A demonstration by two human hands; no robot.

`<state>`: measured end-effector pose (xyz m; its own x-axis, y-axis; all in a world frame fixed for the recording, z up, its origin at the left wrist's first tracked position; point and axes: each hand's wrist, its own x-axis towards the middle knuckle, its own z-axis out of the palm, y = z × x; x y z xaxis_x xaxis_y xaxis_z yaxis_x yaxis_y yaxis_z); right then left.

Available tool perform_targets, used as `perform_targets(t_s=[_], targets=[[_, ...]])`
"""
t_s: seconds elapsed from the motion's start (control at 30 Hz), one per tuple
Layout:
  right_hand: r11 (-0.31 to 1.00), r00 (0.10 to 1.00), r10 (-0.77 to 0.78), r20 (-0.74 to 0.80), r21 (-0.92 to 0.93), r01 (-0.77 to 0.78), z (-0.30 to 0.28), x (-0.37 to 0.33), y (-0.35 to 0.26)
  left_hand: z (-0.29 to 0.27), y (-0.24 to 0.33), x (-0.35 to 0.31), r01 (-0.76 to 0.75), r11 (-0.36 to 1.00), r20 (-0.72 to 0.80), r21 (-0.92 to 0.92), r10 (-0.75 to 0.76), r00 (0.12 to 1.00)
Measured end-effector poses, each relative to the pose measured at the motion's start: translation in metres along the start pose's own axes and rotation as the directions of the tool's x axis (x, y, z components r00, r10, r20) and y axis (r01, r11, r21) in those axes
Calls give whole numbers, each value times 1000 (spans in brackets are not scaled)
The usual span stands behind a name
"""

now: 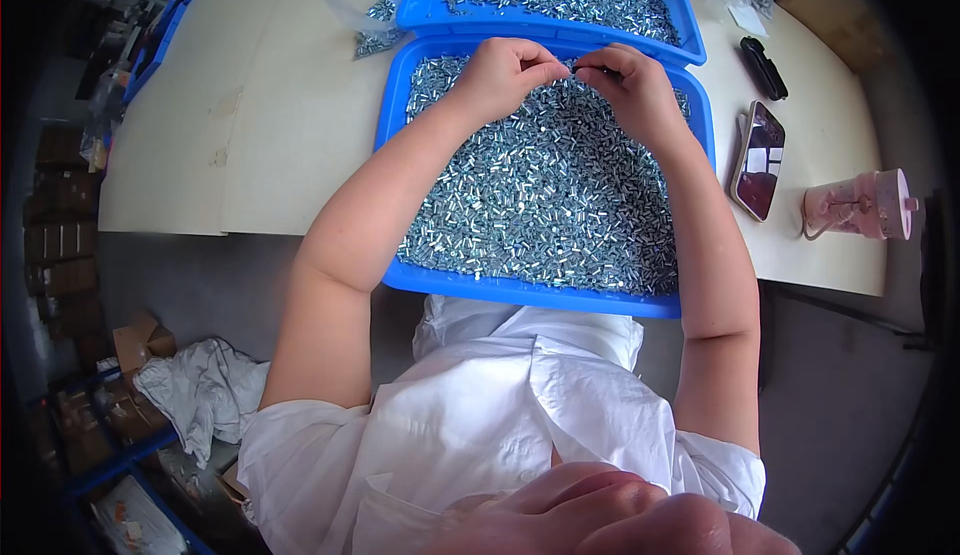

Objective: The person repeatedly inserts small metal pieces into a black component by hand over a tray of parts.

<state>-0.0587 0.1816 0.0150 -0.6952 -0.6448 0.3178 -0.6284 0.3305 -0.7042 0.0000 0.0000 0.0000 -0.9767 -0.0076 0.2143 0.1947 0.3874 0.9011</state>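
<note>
- A person in a white short-sleeved top sat at a pale, smooth-topped table (270,115), both bare arms reaching forward over a blue rectangular plastic tray (540,293) filled with small, shiny, silver-grey metal pins (540,195).
- The left hand (503,79) and right hand (632,83) met over the tray's far end, fingertips just beside each other. On each, thumb and fingers were drawn together as if in a pinch; I cannot tell whether a pin was held, because anything there was too small and dark.
- The step in hand looked like fine fingertip work on single pins, perhaps picking or checking them; that is a judgement.
- The next move seemed to call for a light, exact pinch and steady wrists, so that one pin could be parted from its neighbours.
- The pins lay in a dense jumble, pointing every way, which could make separating one awkward. The curled fingers also hid the exact working spot.
- A second blue plastic tray (424,0), also bearing pins, stood directly beyond the first, leaving little room past the fingertips.
- Left of the trays lay a clear plastic bag (377,33) with similar pieces inside.
- To the right were a black oblong case (763,68), a dark-screened smartphone (760,160) and a pink lidded cup (850,205), all clear of the hands.
- The near tray's front edge jutted past the tabletop, towards the person's lap.
</note>
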Motion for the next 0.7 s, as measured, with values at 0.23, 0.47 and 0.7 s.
perform_targets(t_s=[0.23,0.47,0.7], targets=[[1000,1000,-2,-18,16,3,0,0,-3,1,1,-1,13,1000,-14,2,-13,1000],[1000,999,31,-12,0,-31,4,-2,0,1,3,0,19,1000,-13,9,-19,1000],[995,994,103,-48,-4,-103,0,-1,-8,2,6,0,25,996,-18,81,-23,1000]])
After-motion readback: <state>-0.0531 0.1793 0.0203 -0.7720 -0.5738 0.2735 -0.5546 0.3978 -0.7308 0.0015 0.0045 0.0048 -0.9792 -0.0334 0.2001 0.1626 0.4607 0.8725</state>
